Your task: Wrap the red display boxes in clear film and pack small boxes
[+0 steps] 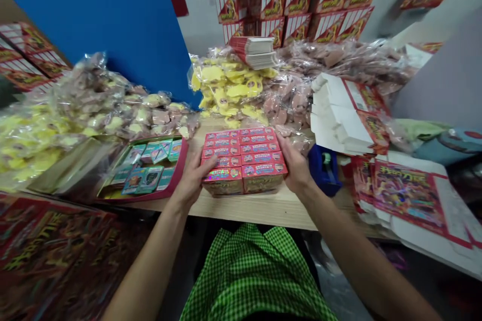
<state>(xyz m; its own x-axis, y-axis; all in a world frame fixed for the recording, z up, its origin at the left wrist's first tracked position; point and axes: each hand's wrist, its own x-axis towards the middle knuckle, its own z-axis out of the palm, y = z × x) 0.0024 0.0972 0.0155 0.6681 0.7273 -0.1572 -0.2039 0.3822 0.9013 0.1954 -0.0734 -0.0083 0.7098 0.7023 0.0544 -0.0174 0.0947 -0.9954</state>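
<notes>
A block of several small red printed boxes (243, 158), packed in two columns, sits on the wooden table in front of me. My left hand (194, 175) presses against its left side, thumb lying over the near left box. Along the right side, my right hand (293, 163) is laid with its fingers reaching toward the far corner. The block is squeezed between both hands. Left of it is an open red-rimmed tin (176, 178) holding small teal card packs (152, 179). A blue tape dispenser (326, 170) stands just right of my right hand.
Bagged yellow pieces (226, 88) and bagged pinkish-brown pieces (293, 98) are heaped behind the block. More bags (94, 95) pile up at left. Unfolded printed cartons (410, 195) lie at right. Stacked red-and-white boxes (301, 0) line the back. A blue panel (124, 15) rises back left.
</notes>
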